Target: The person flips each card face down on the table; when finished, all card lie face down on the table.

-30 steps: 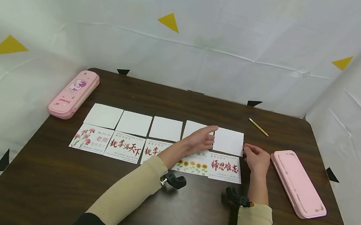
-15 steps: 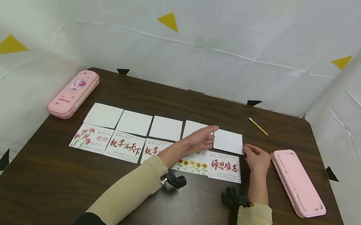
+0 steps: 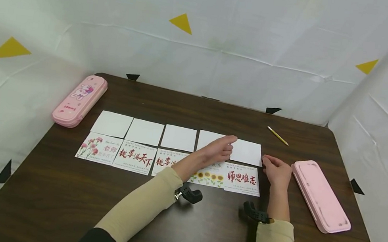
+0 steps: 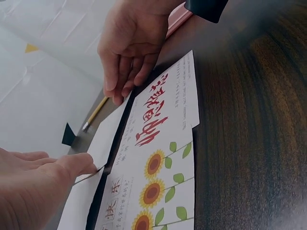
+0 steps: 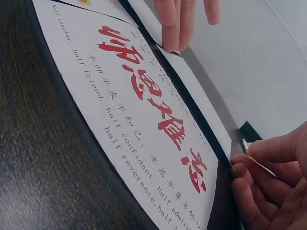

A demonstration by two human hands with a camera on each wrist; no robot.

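Note:
A blank white card [image 3: 248,152] lies at the right end of the back row, between my two hands. At its left edge, my left hand [image 3: 216,150] has its fingertips on the card, and the edge looks slightly lifted in the right wrist view. The right hand [image 3: 277,173] pinches the card's right edge between thumb and fingers [image 5: 268,191]. Just nearer lies a printed card [image 3: 242,180] with red characters. A sunflower card [image 4: 153,191] sits to its left, partly covered by my left arm in the head view.
More blank cards [image 3: 144,132] and printed cards [image 3: 134,157] continue both rows leftward. A pink pencil case [image 3: 321,197] lies right of my right hand, another pink case [image 3: 79,101] at the far left. A yellow pencil [image 3: 277,135] lies behind. White sheeting [image 3: 224,40] surrounds the dark table.
The rightmost blank card has shifted and tilted slightly, its far edge coming a little nearer and a dark gap showing before the printed card. Both hands stay almost in place.

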